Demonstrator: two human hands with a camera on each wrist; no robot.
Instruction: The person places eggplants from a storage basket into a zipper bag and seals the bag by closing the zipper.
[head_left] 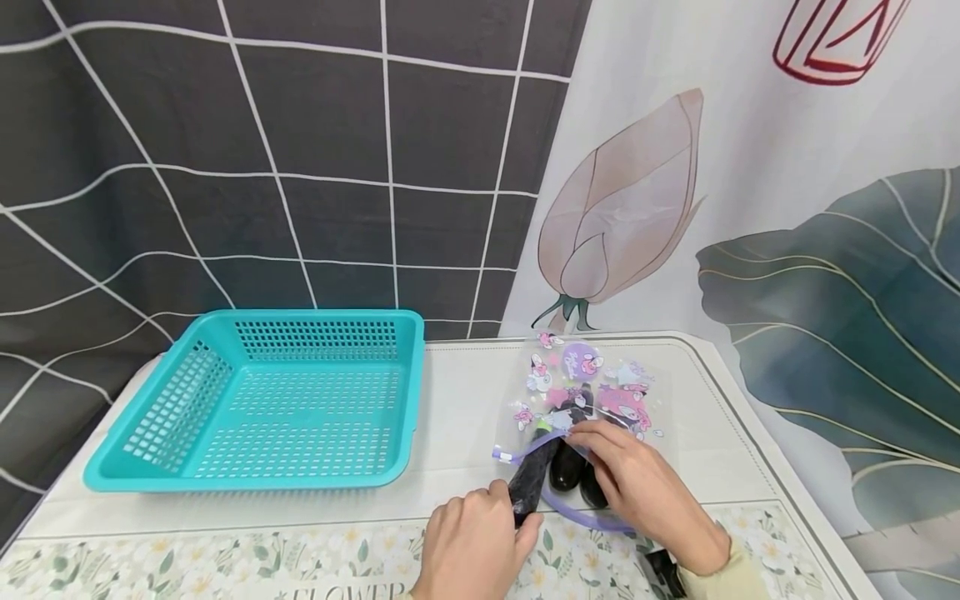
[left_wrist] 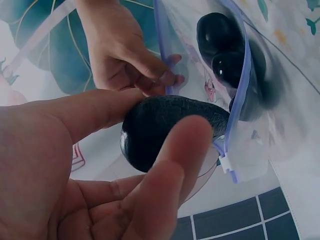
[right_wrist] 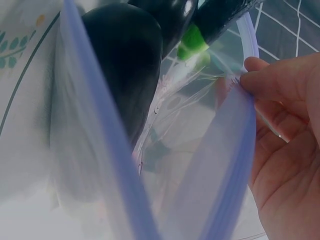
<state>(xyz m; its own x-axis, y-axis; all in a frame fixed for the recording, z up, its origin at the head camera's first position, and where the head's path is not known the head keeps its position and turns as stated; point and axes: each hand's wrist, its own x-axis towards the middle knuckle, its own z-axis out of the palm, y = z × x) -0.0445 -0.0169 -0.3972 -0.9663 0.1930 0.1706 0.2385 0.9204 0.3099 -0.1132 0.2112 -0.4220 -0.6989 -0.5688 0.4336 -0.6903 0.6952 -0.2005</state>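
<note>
My left hand point(head_left: 476, 542) grips the wide end of a dark eggplant point(head_left: 529, 482), whose narrow end with a bright green tip reaches the mouth of a zip bag point(head_left: 536, 383). This bag is clear, with a purple zip edge and pink and purple cartoon prints. Between thumb and fingers, my right hand point(head_left: 648, 483) pinches the bag's edge, and the mouth gapes in the right wrist view. More dark, glossy eggplants point(head_left: 567, 468) lie inside the bag, partly covered by my right hand. In the left wrist view, the held eggplant point(left_wrist: 150, 132) shows its rounded end between thumb and fingers.
A teal perforated basket point(head_left: 255, 483) stands left of the bag on the white table cover point(head_left: 457, 400). A floral band point(head_left: 225, 562) runs along the front. Behind the table hang a dark grid-patterned cloth point(head_left: 322, 125) and a white printed one point(head_left: 622, 50).
</note>
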